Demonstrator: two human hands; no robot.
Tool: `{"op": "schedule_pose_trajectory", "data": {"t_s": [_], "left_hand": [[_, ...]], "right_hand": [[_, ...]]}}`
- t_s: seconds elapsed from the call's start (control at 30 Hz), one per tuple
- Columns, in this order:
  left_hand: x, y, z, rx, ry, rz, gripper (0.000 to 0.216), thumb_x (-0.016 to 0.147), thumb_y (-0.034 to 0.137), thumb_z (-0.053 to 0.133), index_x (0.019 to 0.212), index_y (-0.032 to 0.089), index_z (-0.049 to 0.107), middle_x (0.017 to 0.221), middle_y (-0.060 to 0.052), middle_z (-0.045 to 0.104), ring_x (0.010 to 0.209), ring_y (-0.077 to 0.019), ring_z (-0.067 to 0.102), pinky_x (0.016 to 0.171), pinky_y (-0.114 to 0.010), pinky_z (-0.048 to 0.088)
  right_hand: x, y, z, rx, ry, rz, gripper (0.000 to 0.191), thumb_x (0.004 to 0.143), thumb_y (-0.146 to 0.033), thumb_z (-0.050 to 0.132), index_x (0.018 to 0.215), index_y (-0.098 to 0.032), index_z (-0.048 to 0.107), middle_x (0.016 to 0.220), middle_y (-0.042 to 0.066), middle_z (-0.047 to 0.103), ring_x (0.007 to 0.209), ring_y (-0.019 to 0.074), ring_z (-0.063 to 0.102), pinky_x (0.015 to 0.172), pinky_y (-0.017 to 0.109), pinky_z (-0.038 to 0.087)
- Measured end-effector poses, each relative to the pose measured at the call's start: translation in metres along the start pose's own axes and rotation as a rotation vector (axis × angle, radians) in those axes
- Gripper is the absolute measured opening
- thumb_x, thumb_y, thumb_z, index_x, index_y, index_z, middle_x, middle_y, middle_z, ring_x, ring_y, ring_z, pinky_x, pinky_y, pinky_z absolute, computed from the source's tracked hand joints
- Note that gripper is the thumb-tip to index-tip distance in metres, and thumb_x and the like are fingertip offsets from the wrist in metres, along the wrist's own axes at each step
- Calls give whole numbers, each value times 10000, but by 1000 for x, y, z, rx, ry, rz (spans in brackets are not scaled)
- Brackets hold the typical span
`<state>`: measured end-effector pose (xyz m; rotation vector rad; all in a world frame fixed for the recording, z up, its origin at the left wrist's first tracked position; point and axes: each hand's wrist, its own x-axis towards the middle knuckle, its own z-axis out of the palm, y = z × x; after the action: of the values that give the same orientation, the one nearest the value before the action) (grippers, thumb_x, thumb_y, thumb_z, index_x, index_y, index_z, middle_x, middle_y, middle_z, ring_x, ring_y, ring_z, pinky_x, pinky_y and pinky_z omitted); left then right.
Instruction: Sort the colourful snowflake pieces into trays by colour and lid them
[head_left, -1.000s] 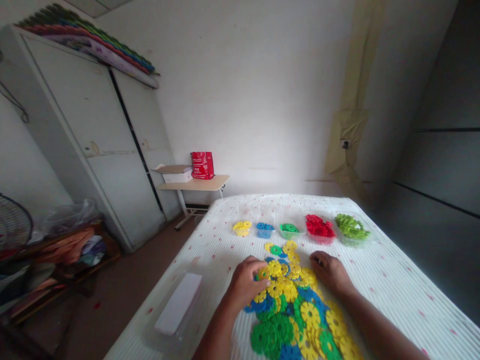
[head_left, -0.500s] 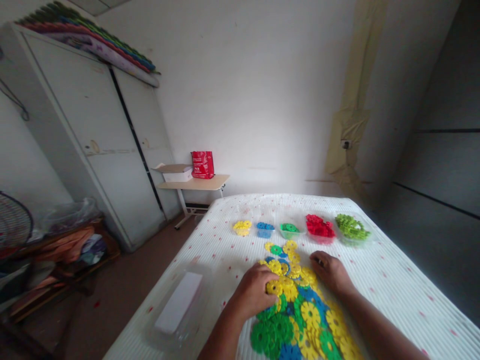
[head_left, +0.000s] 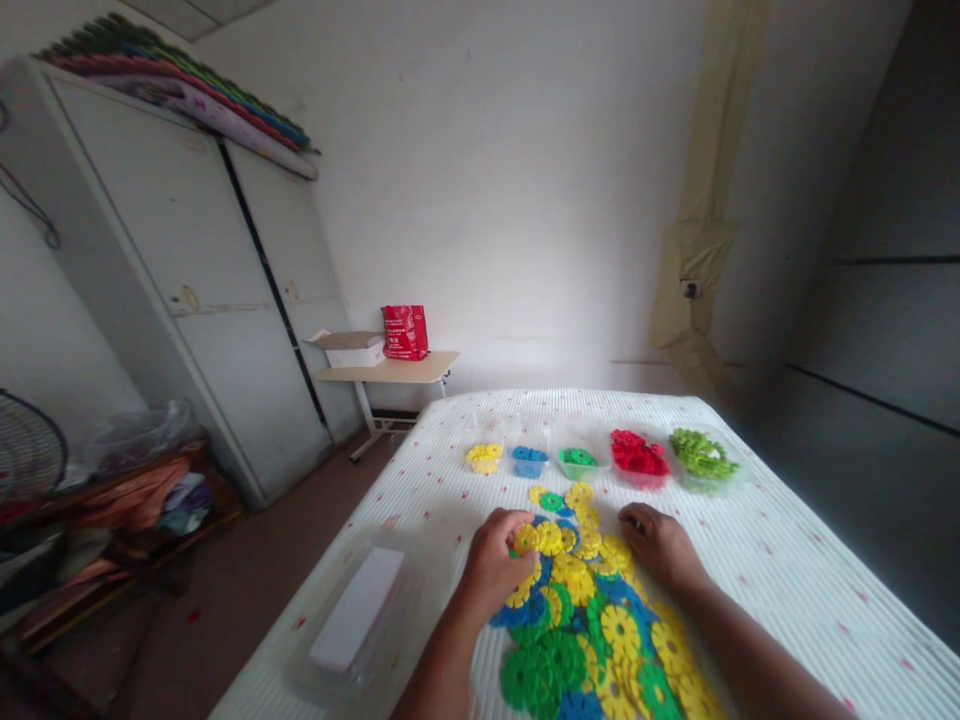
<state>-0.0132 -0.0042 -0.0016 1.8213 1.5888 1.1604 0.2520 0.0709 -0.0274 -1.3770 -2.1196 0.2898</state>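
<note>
A heap of flat plastic flower discs [head_left: 600, 620], yellow, green and blue, lies on the white bedspread [head_left: 787, 560] in front of me. My left hand [head_left: 495, 565] is curled at the heap's left edge, fingertips pinched on a yellow disc [head_left: 525, 540]. Resting palm down on the heap's right side, my right hand [head_left: 660, 545] has its fingers bent over the discs; what they hold, if anything, is hidden. Behind the heap stands a row of small clear tubs: yellow discs [head_left: 484, 457], blue [head_left: 529, 459], green [head_left: 578, 460], red [head_left: 639, 455], light green [head_left: 701, 455].
A clear lidded box with a white block [head_left: 358, 608] sits at the bed's left edge. Left of the bed are a white wardrobe [head_left: 187, 290], a small side table with a red bag [head_left: 405, 332], a fan [head_left: 26, 455] and cluttered low shelves.
My left hand slid back along the heap's left edge and then forward again, now pinching a yellow disc at the heap's top left. My right hand stayed put.
</note>
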Motion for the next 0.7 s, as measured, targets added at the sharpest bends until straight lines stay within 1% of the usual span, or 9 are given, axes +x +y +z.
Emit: {"op": "schedule_pose_trajectory", "data": {"t_s": [0.1,0.17,0.23,0.3,0.47,0.6,0.7], "left_hand": [[7,-6,-4,-82,45,-125,417,608,158,597,1024,180,623,855,-7,594,716,-113,544,667,-217,453],[8,-10,-5,-122,31,-154,436,602,168,607,1039,171,615,828,-1,586,698,-110,543,651,-213,453],[8,-11,-5,-118,8,-137,452,594,165,613,1047,166,614,821,-2,586,706,-115,547,660,-218,457],[6,-10,-3,-65,-6,-98,465,588,151,613,1052,175,616,835,-6,598,739,-126,554,693,-231,462],[6,-5,2,89,-26,25,484,595,121,584,1067,225,610,976,-15,632,876,-154,568,811,-266,460],[8,-3,9,204,-4,51,466,646,145,559,1106,218,584,1071,-39,622,1008,-183,551,914,-307,430],[9,0,15,297,-18,79,458,670,152,548,1123,216,574,1083,-47,618,1043,-194,538,951,-326,409]], "right_hand": [[0,-1,-1,-15,0,6,286,781,-326,356,780,-193,610,767,43,649,689,172,595,641,256,425],[0,-2,-1,-20,0,1,287,778,-322,353,775,-191,609,765,45,648,686,171,592,638,256,423],[0,-4,-2,-22,0,-2,293,776,-317,348,774,-186,610,766,51,650,687,172,593,636,256,423],[0,-5,-3,-22,3,1,298,775,-313,344,774,-184,613,765,54,653,688,174,596,635,255,423],[0,-6,-2,-22,16,4,291,767,-302,350,763,-190,619,760,51,660,681,169,601,626,247,424],[1,-7,-2,-39,25,5,290,762,-307,353,750,-197,620,752,50,661,676,171,603,620,248,422],[1,-7,-3,-52,14,8,302,769,-320,345,751,-190,617,750,58,656,664,174,597,616,255,423]]}}
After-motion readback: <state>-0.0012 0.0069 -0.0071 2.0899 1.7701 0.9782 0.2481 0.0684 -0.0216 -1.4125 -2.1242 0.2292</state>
